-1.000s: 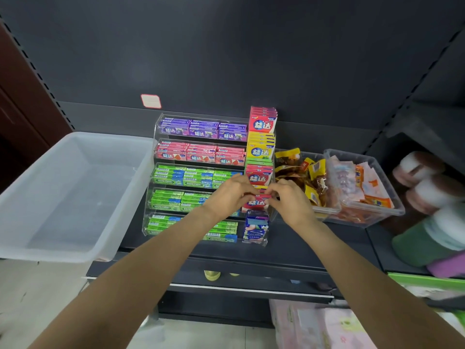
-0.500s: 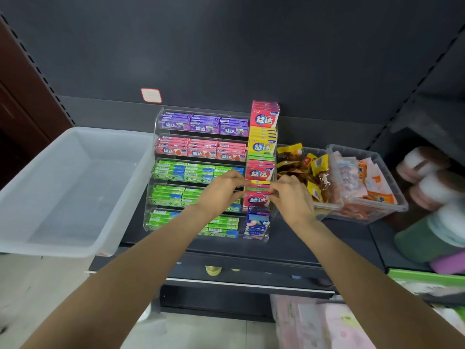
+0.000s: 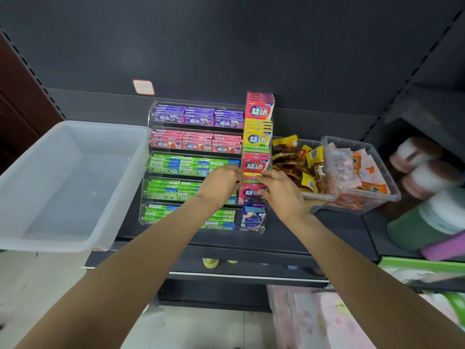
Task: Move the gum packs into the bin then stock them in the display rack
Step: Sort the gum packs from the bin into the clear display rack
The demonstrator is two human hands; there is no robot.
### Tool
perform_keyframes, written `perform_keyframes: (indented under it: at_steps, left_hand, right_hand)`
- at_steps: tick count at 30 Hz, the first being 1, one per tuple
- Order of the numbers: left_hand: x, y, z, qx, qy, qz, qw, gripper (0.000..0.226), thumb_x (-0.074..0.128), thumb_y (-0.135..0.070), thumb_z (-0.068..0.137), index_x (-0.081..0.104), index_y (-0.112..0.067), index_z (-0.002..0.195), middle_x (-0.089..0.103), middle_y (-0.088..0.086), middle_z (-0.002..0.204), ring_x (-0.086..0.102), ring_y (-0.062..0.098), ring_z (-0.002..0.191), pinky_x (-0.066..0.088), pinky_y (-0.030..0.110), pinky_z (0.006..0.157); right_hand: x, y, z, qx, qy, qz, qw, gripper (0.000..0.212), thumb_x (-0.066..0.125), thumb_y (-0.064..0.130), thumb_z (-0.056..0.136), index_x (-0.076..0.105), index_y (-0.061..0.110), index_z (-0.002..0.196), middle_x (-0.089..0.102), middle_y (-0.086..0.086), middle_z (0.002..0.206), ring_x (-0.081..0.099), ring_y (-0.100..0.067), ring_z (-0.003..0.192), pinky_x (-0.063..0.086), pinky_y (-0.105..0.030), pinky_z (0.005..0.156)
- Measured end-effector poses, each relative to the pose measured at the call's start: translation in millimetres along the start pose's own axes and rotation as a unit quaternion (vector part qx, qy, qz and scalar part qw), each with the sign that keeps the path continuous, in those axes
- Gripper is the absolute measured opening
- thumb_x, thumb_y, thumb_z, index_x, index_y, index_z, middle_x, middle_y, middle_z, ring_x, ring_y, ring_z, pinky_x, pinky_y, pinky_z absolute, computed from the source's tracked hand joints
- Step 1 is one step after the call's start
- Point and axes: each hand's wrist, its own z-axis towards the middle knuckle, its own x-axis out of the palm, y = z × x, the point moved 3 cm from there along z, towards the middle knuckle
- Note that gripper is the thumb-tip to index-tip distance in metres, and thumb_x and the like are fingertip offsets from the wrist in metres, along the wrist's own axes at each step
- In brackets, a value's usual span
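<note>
Dark slate shelving back panel (image 3: 226, 46); black shelf (image 3: 289, 235); pale tiled floor (image 3: 196, 328); brown wooden door (image 3: 15, 102) at left.

Purple, red, green gum packs (image 3: 198, 147); translucent white bin (image 3: 63, 182).

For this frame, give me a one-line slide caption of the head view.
Both hands, left and right, pinch gum packs in the display rack's right column beside an empty bin.

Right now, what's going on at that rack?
Left hand and right hand both pinching gum packs in the rack's right column. Bin empty. Nothing blocking.
</note>
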Motion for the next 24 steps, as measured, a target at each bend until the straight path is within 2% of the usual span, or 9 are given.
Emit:
perform_keyframes:
  at_steps: [9, 13, 20, 24]
  left_hand:
    - [-5.5, -6.8, -1.0, -0.012, 0.006, 0.030, 0.999, 0.034, 0.055, -0.016, 0.093, 0.057, -0.012, 0.127, 0.054, 0.005, 0.130, 0.056, 0.024, 0.112, 0.046, 0.034, 0.096]
    - [-8.4, -12.5, -6.9, 0.002, 0.006, 0.056, 0.998, 0.035, 0.051, -0.023, 0.096, 0.053, -0.013, 0.130, 0.054, 0.005, 0.127, 0.056, 0.025, 0.111, 0.045, 0.033, 0.090]
    - [-9.8, -16.3, -15.3, 0.005, -0.016, 0.057, 0.998, 0.038, 0.050, -0.029, 0.096, 0.052, -0.015, 0.131, 0.053, 0.003, 0.131, 0.051, 0.021, 0.118, 0.041, 0.034, 0.097]
    - [-27.9, -17.5, -21.7, -0.014, -0.063, 0.045, 0.997, 0.035, 0.053, -0.030, 0.095, 0.055, -0.018, 0.128, 0.058, 0.004, 0.123, 0.051, 0.023, 0.117, 0.044, 0.037, 0.094]
  right_hand:
    - [-1.6, 6.6, 1.7, 0.023, -0.021, 0.018, 0.999, 0.038, 0.059, 0.016, 0.091, 0.055, 0.015, 0.129, 0.049, -0.002, 0.134, 0.041, -0.016, 0.126, 0.045, -0.031, 0.095]
    - [-2.8, 8.2, 0.2, 0.031, -0.014, 0.033, 0.999, 0.041, 0.060, 0.015, 0.090, 0.053, 0.015, 0.130, 0.049, -0.003, 0.133, 0.041, -0.017, 0.126, 0.046, -0.032, 0.094]
    - [-6.1, 6.9, -3.0, 0.032, 0.002, 0.053, 0.998, 0.044, 0.062, 0.018, 0.089, 0.053, 0.016, 0.131, 0.051, -0.004, 0.132, 0.045, -0.019, 0.125, 0.046, -0.035, 0.096]
    - [-31.0, 7.5, -15.0, 0.039, -0.018, 0.136, 0.990, 0.040, 0.063, 0.023, 0.088, 0.057, 0.016, 0.127, 0.056, -0.004, 0.126, 0.054, -0.018, 0.116, 0.049, -0.032, 0.091]
